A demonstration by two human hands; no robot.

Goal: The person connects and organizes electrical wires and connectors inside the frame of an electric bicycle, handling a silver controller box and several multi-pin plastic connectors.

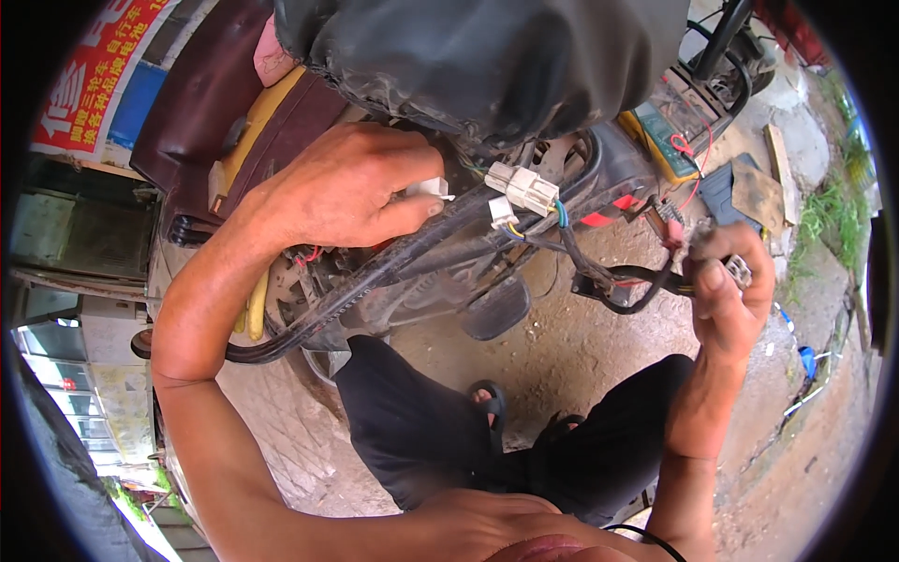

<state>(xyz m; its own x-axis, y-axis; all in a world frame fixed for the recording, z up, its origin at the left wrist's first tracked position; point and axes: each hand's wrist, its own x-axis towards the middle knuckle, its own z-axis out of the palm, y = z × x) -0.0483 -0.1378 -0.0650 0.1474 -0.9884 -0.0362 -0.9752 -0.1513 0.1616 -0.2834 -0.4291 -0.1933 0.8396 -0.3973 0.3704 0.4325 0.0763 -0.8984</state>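
Over the vehicle's frame, my left hand (pixel 346 183) is closed, pinching a small white plastic connector (pixel 431 189) between thumb and finger. At the right, my right hand (pixel 732 286) grips a pale plug (pixel 739 270), where a black-sheathed cable (pixel 646 286) ends. Its fingers partly cover that plug. Between the two hands, a larger white multi-pin connector (pixel 524 189) rests by the black frame tube (pixel 346 290), with blue and yellow wires at its end. Just below it hangs a smaller white connector (pixel 503 214).
A black padded seat (pixel 496 66) overhangs the frame. Beyond it on the right lies a yellow-and-green multimeter (pixel 663 145) with a red lead. A maroon padded seat (pixel 192 103) stands at left. A wooden strip (pixel 783 173) lies on the rough ground.
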